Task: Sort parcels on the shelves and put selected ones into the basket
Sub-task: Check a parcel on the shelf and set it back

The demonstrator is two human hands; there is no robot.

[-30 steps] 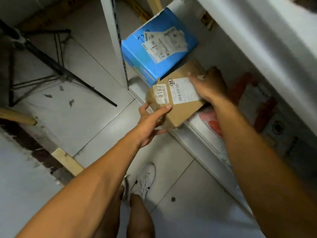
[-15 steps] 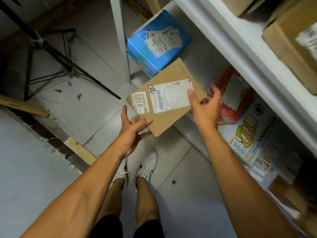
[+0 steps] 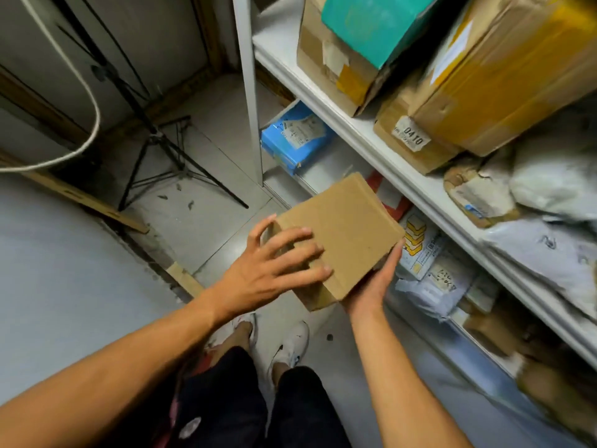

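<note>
Plain brown parcel (image 3: 342, 234), held clear of white shelf (image 3: 381, 147); left hand (image 3: 274, 270) fingers spread, pressing on top; right hand (image 3: 371, 286) cupped beneath, gripping its underside and edge

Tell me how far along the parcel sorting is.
Done: one brown box is off the shelves. In hand: the right hand supports it from beneath, the left hand lies spread on top. Left: no basket is in view, so it isn't dropped yet; the blue parcel and the labelled box sit on the shelves.
</note>
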